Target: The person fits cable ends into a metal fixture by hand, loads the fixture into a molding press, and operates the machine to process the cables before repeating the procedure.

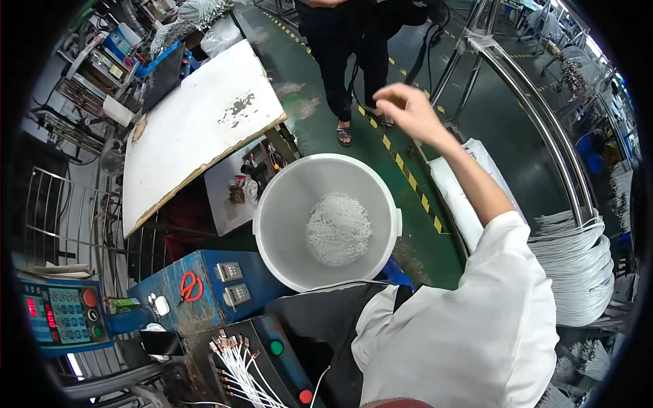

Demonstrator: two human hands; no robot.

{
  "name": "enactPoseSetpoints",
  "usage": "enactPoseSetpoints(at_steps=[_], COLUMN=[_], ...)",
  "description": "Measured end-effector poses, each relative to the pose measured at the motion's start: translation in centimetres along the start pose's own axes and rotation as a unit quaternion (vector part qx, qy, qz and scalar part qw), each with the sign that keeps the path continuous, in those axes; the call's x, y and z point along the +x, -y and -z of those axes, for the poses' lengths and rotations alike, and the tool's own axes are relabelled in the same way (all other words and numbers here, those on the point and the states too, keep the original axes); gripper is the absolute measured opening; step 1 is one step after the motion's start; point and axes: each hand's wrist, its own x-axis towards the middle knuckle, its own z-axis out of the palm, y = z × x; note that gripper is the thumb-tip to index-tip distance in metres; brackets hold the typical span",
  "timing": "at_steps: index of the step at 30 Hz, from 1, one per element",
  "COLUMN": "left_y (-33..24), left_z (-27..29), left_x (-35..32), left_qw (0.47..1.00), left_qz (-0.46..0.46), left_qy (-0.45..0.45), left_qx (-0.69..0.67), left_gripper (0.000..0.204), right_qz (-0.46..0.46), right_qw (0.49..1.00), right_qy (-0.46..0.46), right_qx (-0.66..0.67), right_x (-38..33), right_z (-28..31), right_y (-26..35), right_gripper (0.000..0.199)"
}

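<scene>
My right hand (411, 115) is raised on an outstretched arm in a white sleeve (483, 306), beyond and to the right of a large pale plastic tub. Its fingers are loosely bent with a gap between them and the thumb, slightly blurred, and I see nothing in them. The tub (272, 262) stands in front of me, with a heap of small whitish, translucent pieces (339, 229) at its bottom. My left hand is out of view. At the lower left, a bundle of white wires with metal ends (238, 367) lies on a dark machine surface.
A worn white tabletop (197, 129) stands at left, above a blue machine box (204, 285) with red-handled scissors (191, 287). A control panel (64, 316) is at far left. Another person (343, 61) stands beyond the tub. Metal rails (530, 102) and wire coils (575, 272) fill the right.
</scene>
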Motion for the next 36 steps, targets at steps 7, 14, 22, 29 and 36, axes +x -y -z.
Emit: enactPoseSetpoints(at_steps=[7, 14, 22, 29, 36], left_y=[-4.0, -1.2, -0.4, -1.3, -1.9], left_z=[-1.3, -1.5, -1.5, -1.3, -1.6], left_x=[-0.3, -1.6, -1.8, -1.7, -1.6], left_qw=[0.992, 0.992, 0.992, 0.988, 0.99], left_qz=[0.078, 0.094, 0.107, 0.137, 0.129], left_qy=[0.075, 0.064, 0.062, 0.07, 0.05], left_qx=[-0.061, -0.063, -0.039, -0.029, -0.033], left_gripper=[0.029, 0.031, 0.032, 0.033, 0.036], right_qz=[0.255, 0.204, 0.199, 0.068, 0.012], right_qw=[0.887, 0.829, 0.869, 0.883, 0.945], right_qy=[-0.201, -0.229, -0.252, -0.248, -0.267], right_qx=[-0.329, -0.468, -0.378, -0.392, -0.19], right_x=[11.6, 8.1, -0.1, -4.4, -8.9], right_z=[3.1, 2.9, 6.6, 9.3, 5.6], right_y=[1.3, 0.8, 3.4, -0.8, -3.1], right_gripper=[0.031, 0.029, 0.035, 0.032, 0.024])
